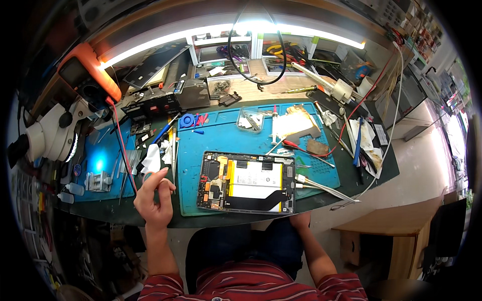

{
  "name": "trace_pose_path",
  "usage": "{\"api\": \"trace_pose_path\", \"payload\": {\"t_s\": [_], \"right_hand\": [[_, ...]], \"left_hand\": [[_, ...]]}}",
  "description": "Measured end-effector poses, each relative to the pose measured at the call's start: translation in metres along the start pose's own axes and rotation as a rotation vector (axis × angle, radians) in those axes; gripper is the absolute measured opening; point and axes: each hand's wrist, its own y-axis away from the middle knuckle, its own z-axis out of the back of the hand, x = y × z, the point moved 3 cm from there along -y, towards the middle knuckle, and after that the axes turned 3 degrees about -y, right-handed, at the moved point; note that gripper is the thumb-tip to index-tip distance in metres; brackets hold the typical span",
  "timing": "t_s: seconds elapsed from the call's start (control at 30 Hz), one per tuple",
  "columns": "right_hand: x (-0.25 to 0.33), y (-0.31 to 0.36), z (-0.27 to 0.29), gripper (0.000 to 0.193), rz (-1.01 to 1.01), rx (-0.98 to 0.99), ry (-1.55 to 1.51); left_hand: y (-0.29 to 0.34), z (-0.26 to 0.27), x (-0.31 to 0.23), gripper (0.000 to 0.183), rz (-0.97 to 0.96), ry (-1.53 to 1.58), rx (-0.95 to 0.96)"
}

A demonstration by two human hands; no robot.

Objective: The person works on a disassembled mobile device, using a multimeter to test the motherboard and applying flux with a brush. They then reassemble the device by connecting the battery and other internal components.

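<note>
An opened tablet (247,181) lies on the blue repair mat (201,135), its battery (257,179) and circuit boards bare. White cables (321,187) run to its right edge. My left hand (155,200) is raised just left of the tablet, fingers curled inward. A small rounded thing shows at its fingertips, too small to name. Beyond that hand lies a white tissue (151,158). My right hand (300,220) is by the bench edge under the tablet's near right corner; its fingers are hidden.
A microscope (45,135) and an orange multimeter (90,72) stand at the left. A clear box of small parts (249,120) sits on the mat's far side. Red test leads (351,113) and several tools lie at the right. A black cable loop (257,80) hangs above the bench.
</note>
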Motion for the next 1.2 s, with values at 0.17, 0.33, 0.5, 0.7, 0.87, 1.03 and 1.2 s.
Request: {"api": "trace_pose_path", "payload": {"t_s": [0.17,0.33,0.5,0.7,0.87,1.03,1.2], "right_hand": [[-0.005,0.000,-0.005,0.049,-0.072,0.108,-0.025],[-0.007,0.001,-0.004,0.043,-0.004,0.005,0.001],[0.000,-0.002,0.001,0.043,-0.037,0.033,-0.037],[0.007,-0.004,0.006,0.042,-0.002,-0.020,-0.038],[0.006,-0.007,0.007,0.043,-0.030,0.000,-0.052],[0.017,-0.011,0.013,0.045,-0.047,0.064,-0.064],[0.005,-0.002,0.001,0.044,-0.002,-0.047,0.037]], "left_hand": [[0.001,-0.003,0.002,0.024,-0.033,-0.015,-0.006],[0.000,-0.005,0.001,0.025,-0.039,0.000,-0.001],[0.001,-0.003,0.002,0.026,-0.042,-0.021,0.007],[-0.001,-0.001,-0.004,0.028,-0.070,0.023,0.108],[-0.014,-0.013,-0.026,0.037,-0.383,0.002,0.395],[-0.010,-0.026,-0.036,0.041,-0.532,-0.021,0.576],[-0.010,-0.026,-0.036,0.038,-0.557,-0.051,0.604]]}}
